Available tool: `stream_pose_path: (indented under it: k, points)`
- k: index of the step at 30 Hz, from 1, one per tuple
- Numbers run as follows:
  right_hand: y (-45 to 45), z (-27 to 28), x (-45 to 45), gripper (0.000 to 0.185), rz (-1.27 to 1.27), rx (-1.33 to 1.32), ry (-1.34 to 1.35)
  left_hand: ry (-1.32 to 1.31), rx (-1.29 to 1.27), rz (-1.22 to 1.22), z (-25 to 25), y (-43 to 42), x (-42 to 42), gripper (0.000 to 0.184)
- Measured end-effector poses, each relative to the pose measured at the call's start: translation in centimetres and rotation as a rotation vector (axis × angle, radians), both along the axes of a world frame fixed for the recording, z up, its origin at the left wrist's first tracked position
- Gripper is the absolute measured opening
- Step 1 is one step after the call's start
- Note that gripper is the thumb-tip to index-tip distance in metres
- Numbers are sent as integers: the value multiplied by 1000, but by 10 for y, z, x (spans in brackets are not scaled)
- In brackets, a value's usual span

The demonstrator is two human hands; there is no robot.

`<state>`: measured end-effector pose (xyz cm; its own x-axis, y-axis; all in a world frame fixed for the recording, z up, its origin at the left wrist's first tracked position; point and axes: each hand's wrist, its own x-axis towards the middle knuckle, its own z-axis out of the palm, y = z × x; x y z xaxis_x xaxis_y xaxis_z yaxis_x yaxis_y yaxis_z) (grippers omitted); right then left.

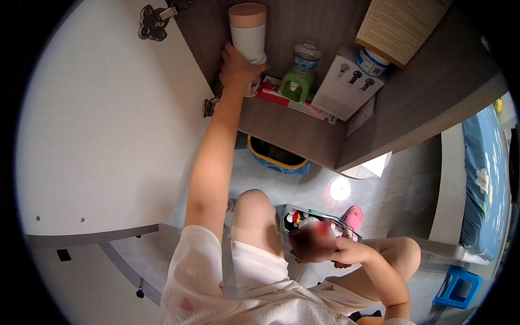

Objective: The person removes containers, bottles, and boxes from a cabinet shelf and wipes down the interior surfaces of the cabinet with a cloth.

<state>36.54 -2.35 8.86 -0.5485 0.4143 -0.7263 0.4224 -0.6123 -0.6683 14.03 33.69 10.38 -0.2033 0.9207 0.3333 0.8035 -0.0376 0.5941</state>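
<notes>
My left hand reaches up into an open cabinet, its fingers wrapped round the lower part of a white bottle with a pink lid. Part of a small patterned object shows just below that hand, too covered to name. Over my lap, my right hand is closed on a dark reddish-brown object; a blurred patch hides its kind. Beneath it on the floor is a dark green-edged bag or box with a red-and-yellow item and white things inside.
On the shelf are a green mini water dispenser, a red-and-white box and a white box. The cabinet door stands open at left. Below are a trash bin, pink slipper and blue stool.
</notes>
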Motion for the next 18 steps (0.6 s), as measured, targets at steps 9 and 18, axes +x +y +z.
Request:
stream_pose_path:
  k: [9, 18]
  points:
    - [-1, 2, 1, 48, 19, 25, 38, -111, 142, -71, -3, -9, -5, 86]
    - [0, -1, 0, 50, 44, 31, 33, -195, 237, -110, 2, -8, -10, 82]
